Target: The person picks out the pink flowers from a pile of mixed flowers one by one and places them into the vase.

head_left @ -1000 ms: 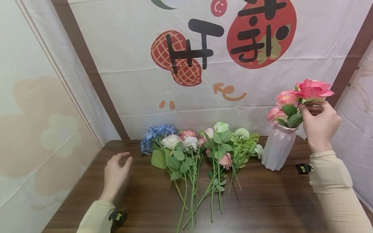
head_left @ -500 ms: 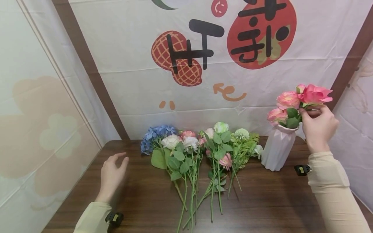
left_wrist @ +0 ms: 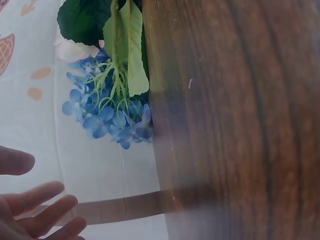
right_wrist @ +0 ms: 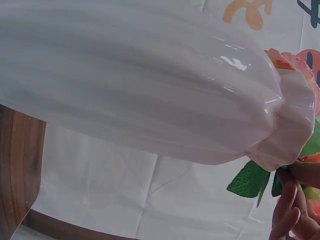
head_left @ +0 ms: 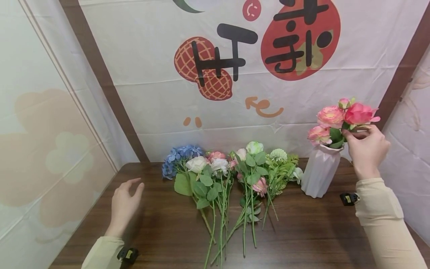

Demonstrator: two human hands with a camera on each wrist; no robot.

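At the right of the head view, my right hand pinches a deep pink artificial flower just below its bloom, at the mouth of a white fluted vase. The vase stands upright, with paler pink flowers and green leaves rising from it. In the right wrist view, my fingers are close against the ruffled rim, beside a dark green leaf. My left hand hovers over the table's left side, fingers relaxed and holding nothing. The blue hydrangea is the flower nearest to it.
Across the middle of the brown wooden table lie several loose artificial flowers, stems toward me. Among them are white roses, a green pompom flower and leafy fern sprigs. A printed cloth hangs behind.
My right hand has lowered slightly, and the deep pink flower has sunk closer to the vase's mouth beside the paler ones. My left hand has drifted a little left and down.
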